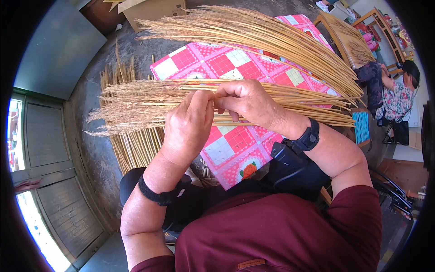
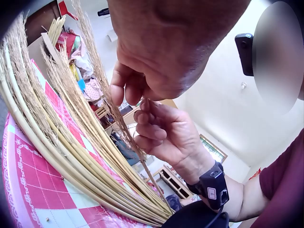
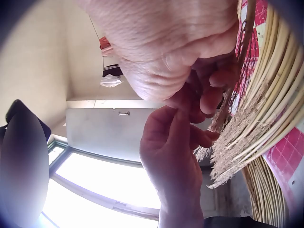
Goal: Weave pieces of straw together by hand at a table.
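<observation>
Both hands meet over a bundle of dry reed stalks [image 1: 290, 96] with feathery heads [image 1: 131, 106]. The left hand [image 1: 183, 129] has bent fingers, its fingertips against those of the right hand [image 1: 253, 105]. One thin stalk with a feathery head [image 2: 124, 130] runs past the left hand [image 2: 161, 47] and the right hand [image 2: 168, 135] in the left wrist view. In the right wrist view, the right hand [image 3: 175, 47] curls its fingers by that stalk [image 3: 246, 42], and the left hand [image 3: 173, 159] pinches close to its head. The exact pinch point is hidden by the fingers.
A second reed bundle [image 1: 272, 38] lies farther back on the pink checked cloth [image 1: 219, 152]. More stalks [image 1: 138, 147] lie at the left below the feathery heads. A cardboard box [image 1: 152, 13] stands at the back; a seated person [image 1: 396, 97] is at the right.
</observation>
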Demonstrator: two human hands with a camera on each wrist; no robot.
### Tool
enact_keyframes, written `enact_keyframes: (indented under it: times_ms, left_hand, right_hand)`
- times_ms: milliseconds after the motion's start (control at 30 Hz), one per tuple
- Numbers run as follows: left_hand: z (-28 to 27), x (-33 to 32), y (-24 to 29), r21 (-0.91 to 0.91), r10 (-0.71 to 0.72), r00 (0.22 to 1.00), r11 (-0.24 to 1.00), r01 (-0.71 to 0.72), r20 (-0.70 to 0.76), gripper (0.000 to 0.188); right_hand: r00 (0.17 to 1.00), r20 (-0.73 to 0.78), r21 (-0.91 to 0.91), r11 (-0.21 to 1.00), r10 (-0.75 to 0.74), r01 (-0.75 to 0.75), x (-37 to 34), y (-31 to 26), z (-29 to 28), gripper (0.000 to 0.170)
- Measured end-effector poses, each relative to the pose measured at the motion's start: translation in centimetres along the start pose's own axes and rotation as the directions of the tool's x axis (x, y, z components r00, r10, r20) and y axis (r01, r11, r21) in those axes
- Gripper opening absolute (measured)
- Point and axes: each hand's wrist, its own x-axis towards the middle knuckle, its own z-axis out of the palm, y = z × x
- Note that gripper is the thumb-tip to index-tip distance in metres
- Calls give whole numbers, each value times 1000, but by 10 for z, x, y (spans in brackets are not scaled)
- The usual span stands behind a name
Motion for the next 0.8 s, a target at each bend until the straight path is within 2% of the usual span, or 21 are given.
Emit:
enact_keyframes:
  times_ms: [167, 267, 367, 400, 500, 633, 733, 800]
  left_hand:
    - [-2, 0, 3, 50, -20, 1000, 999, 20, 0, 9]
    - [-2, 2, -2, 159, 24, 999, 987, -18, -39, 9]
    - [-2, 8, -14, -114, -115, 985, 988, 101, -128, 5]
    - [-4, 10, -13, -384, -308, 950, 884, 266, -51, 3]
    - [-18, 11, -2, -514, -406, 900, 745, 425, 157, 9]
    - [-15, 5, 2, -469, -370, 908, 777, 419, 197, 12]
    - [-15, 4, 4, -391, -317, 935, 850, 354, 158, 12]
    - [-10, 1, -3, -350, -225, 968, 903, 248, 108, 12]
  right_hand:
    - [999, -23, 64, 997, -31, 32, -2, -4, 4, 14]
    - [996, -58, 91, 993, -64, 69, -4, -7, 9, 13]
    - [998, -44, 141, 989, -42, 47, -4, -4, 12, 14]
    - [998, -49, 137, 989, -43, 49, -3, -4, 11, 14]
    - [997, -58, 129, 990, -43, 51, -1, -5, 5, 15]
    - [998, -49, 135, 990, -26, 33, -2, -4, 5, 15]
    - [999, -43, 130, 991, -17, 23, -2, -5, 6, 15]
    - [999, -39, 131, 991, -16, 21, -2, -5, 6, 16]
